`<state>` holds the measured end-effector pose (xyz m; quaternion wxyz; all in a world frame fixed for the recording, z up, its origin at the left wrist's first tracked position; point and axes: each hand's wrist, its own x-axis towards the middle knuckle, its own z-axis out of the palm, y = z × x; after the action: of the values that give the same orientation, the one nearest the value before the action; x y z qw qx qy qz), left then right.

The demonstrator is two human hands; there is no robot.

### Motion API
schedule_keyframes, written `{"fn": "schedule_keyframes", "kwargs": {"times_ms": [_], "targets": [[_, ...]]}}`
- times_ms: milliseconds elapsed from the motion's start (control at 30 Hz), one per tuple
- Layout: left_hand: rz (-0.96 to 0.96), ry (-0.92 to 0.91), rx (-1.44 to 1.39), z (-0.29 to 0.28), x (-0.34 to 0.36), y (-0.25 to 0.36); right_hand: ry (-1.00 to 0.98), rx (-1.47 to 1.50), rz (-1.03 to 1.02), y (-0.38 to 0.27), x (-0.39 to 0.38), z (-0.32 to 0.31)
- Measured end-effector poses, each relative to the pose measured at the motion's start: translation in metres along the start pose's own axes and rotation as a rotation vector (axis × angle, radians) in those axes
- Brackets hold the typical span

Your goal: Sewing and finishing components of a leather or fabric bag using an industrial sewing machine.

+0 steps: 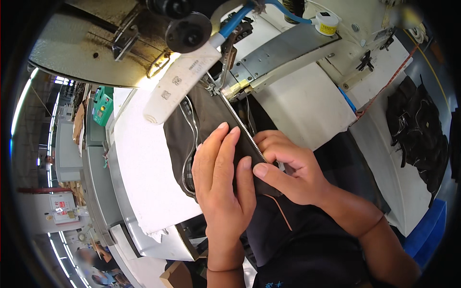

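Note:
A dark brown garment piece [211, 115] lies under the needle area of a sewing machine [185, 79]. A zipper with pale metal teeth [240, 123] runs along its edge from the presser foot [215, 89] down toward me. My left hand [218, 177] rests palm down on the cloth, fingers stretched out, left of the zipper. Over the zipper's near end, my right hand [297, 170] pinches the cloth edge between thumb and curled fingers. Left of my left hand, a second strip of zipper [194, 127] curves loosely on the cloth.
The white table top [144, 192] spreads to the left. Behind the needle extends a metal arm [283, 53], with a small white container [326, 23] on it. Dark garments [415, 129] are heaped at far right. A green device [103, 105] stands at far left; people [103, 266] sit beyond.

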<state>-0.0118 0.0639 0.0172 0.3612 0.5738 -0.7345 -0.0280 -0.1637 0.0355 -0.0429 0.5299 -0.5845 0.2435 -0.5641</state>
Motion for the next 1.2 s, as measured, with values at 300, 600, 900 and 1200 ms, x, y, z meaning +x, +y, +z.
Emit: {"fn": "schedule_keyframes", "kwargs": {"times_ms": [300,600,900,1200], "targets": [[0.102,0.087,-0.025,0.001,0.001,-0.004,-0.018,-0.068,-0.006,-0.006,0.003,0.000],[0.135,0.097,0.005,0.004,0.009,-0.015,-0.028,-0.051,-0.009,-0.001,0.015,0.000],[0.152,0.156,0.024,0.013,0.030,-0.035,0.050,0.036,0.077,0.008,0.038,0.008],[0.091,0.170,-0.051,0.019,0.046,-0.051,0.079,0.058,0.205,0.011,0.062,0.011]]}}
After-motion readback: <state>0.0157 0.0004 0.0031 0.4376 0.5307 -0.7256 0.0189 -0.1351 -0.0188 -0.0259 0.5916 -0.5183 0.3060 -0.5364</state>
